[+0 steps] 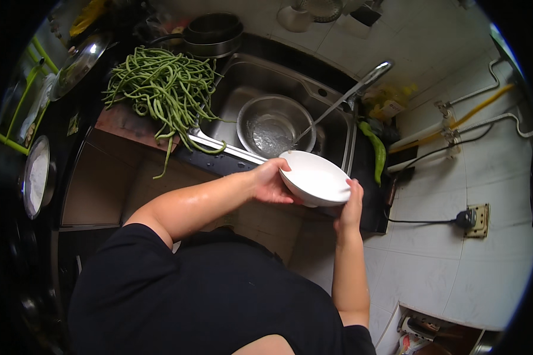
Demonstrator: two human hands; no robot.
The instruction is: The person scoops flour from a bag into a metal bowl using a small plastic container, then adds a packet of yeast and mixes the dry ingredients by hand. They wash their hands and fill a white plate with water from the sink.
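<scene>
A shallow white bowl [315, 176] is held between my two hands over the front edge of the sink. My left hand [272, 182] grips its left rim, thumb on top and fingers underneath. On the opposite side my right hand [350, 204] holds the right rim, its fingers partly hidden by the bowl. Just beyond, a steel basin [246, 122] stands in the metal sink [231, 77]. Water runs into it in a stream from the faucet [378, 72], and the water inside is rippling.
A heap of long green beans [160, 83] covers the counter left of the sink, some hanging over the edge. Dark pans [214, 36] stand behind them. A green pepper [375, 151] lies right of the sink. A plug [465, 219] with a black cord sits in the right wall socket.
</scene>
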